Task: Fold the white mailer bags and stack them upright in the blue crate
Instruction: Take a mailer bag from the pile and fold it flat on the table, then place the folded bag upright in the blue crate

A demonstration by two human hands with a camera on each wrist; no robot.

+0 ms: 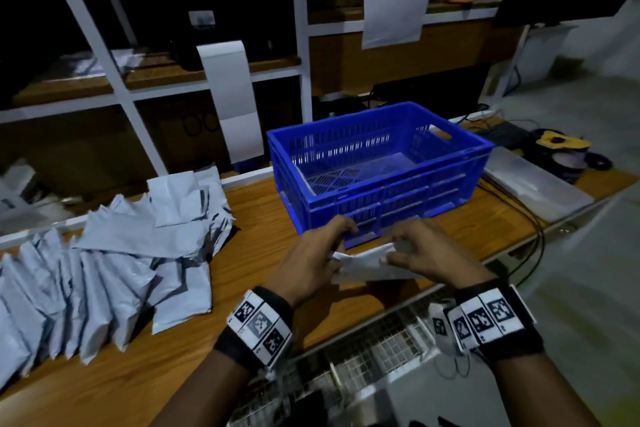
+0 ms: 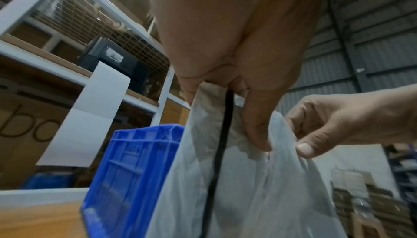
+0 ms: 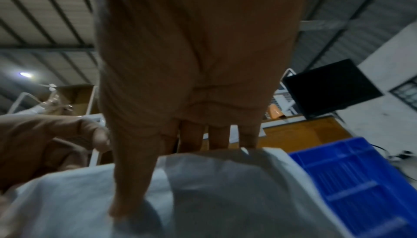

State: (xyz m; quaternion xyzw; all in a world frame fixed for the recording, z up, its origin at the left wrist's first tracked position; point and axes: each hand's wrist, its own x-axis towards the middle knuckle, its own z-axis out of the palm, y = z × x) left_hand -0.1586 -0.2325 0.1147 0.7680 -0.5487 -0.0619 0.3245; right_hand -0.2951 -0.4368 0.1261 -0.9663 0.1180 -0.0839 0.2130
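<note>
Both hands hold one white mailer bag (image 1: 369, 263) just in front of the blue crate (image 1: 381, 163), above the wooden table's near edge. My left hand (image 1: 320, 253) pinches the bag's left end; in the left wrist view its thumb and fingers (image 2: 259, 134) clamp the white film (image 2: 248, 197) beside a black strip. My right hand (image 1: 414, 250) grips the right end, thumb on top and fingers (image 3: 216, 138) behind the bag (image 3: 214, 188). The crate shows only its slatted floor. A heap of loose white mailer bags (image 1: 114, 263) lies on the table to the left.
The wooden table (image 1: 249, 253) carries the crate at centre. Metal shelving (image 1: 114, 80) rises behind, with a white paper strip (image 1: 232, 97) hanging down. Cables, a grey flat case (image 1: 533, 184) and a yellow tool (image 1: 561, 142) sit to the right. A wire-mesh cart (image 1: 363, 350) stands below the table edge.
</note>
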